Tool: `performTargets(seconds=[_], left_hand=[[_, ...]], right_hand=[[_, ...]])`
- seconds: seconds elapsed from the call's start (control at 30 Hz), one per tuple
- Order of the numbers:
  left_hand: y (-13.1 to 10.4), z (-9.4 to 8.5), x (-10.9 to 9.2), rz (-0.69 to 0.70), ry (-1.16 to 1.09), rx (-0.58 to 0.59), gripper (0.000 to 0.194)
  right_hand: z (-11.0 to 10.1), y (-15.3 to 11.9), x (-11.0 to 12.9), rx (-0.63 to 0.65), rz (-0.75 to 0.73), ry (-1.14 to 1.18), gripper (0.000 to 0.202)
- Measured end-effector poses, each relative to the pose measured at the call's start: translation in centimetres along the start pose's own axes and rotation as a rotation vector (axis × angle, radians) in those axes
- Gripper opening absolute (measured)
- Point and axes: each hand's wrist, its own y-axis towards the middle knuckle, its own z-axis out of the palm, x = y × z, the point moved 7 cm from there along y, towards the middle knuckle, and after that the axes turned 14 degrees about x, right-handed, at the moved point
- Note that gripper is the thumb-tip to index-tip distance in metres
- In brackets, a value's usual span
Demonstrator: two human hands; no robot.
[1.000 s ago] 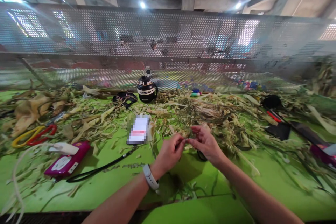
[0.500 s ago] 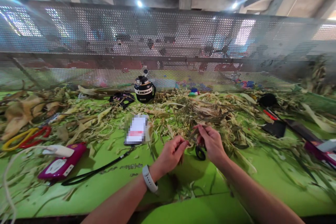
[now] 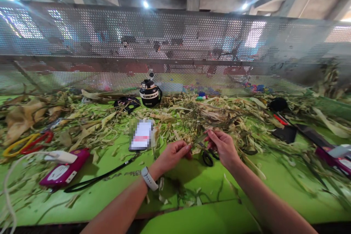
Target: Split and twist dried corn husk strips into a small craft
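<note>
Low over the green table point(image 3: 189, 175), my left hand point(image 3: 173, 156) pinches one end of a thin strip of dry corn husk point(image 3: 198, 139). The strip runs across to my right hand point(image 3: 224, 149), whose thumb and fingers close on its other end. Just beneath the right fingers are scissors with black finger loops point(image 3: 207, 158), lying on the table; part of them is hidden. Behind both hands spreads a loose heap of husk scraps point(image 3: 216, 115).
A phone point(image 3: 141, 135) with a black strap lies left of my hands. Further left are a purple power bank point(image 3: 64, 168) and red-and-yellow-handled scissors point(image 3: 30, 144). A black mug point(image 3: 150, 93) stands before the perforated metal screen point(image 3: 175, 25). Behind the screen, people show dimly.
My left hand has moved slightly left, away from the right hand, and more of the husk strip now shows between them. The right hand has shifted a little to the right.
</note>
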Motion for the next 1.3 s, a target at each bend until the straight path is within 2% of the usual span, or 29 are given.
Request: performTargets(seconds=[0.13, 0.27, 0.37, 0.47, 0.53, 0.57, 0.7, 0.77, 0.8, 0.87, 0.97, 1.13, 1.3], left_hand=[[0.0, -0.1, -1.0, 0.064, 0.058, -0.029, 0.030], [-0.2, 0.5, -0.8, 0.012, 0.087, -0.025, 0.032], [-0.5, 0.6, -0.6, -0.008, 0.059, -0.006, 0.034], [-0.9, -0.1, -0.7, -0.017, 0.002, -0.057, 0.036], [-1.1, -0.9, -0.9, -0.020, -0.002, -0.132, 0.038], [-1.2, -1.3, -1.0, -0.017, 0.006, -0.174, 0.039], [-1.7, -3.1, -1.5, 0.030, 0.011, -0.369, 0.036], [-1.9, -3.8, -1.4, 0.050, -0.006, -0.455, 0.034], [-2.0, -4.0, -1.3, 0.053, -0.016, -0.486, 0.033], [-2.0, -4.3, -1.1, 0.052, -0.032, -0.523, 0.033], [-2.0, -4.4, -0.9, 0.056, -0.023, -0.536, 0.033], [-2.0, -4.2, -0.8, 0.056, -0.009, -0.528, 0.034], [-1.9, -4.2, -0.7, 0.047, -0.025, -0.518, 0.035]], right_hand=[[1.4, -0.3, -0.6, 0.108, 0.021, -0.072, 0.035], [2.3, -0.4, -1.2, 0.193, 0.028, -0.069, 0.031], [1.6, 0.0, -1.5, 0.151, 0.059, 0.004, 0.032], [-0.1, 0.4, -1.0, 0.039, 0.061, 0.008, 0.034], [-0.8, 0.6, -0.2, 0.056, 0.086, -0.142, 0.033], [-0.8, 0.6, 0.2, 0.101, 0.102, -0.289, 0.032], [-0.2, -0.1, 1.3, 0.314, 0.135, -1.174, 0.022], [0.0, -0.6, 0.7, 0.405, 0.202, -1.473, 0.016], [0.1, -0.9, 0.3, 0.445, 0.241, -1.552, 0.017], [0.1, -1.1, -0.1, 0.472, 0.275, -1.632, 0.023], [-0.3, -1.1, 0.0, 0.440, 0.303, -1.693, 0.027], [-1.4, -0.7, -0.2, 0.495, 0.365, -1.674, 0.020], [-1.9, -0.4, -0.5, 0.491, 0.391, -1.652, 0.014]])
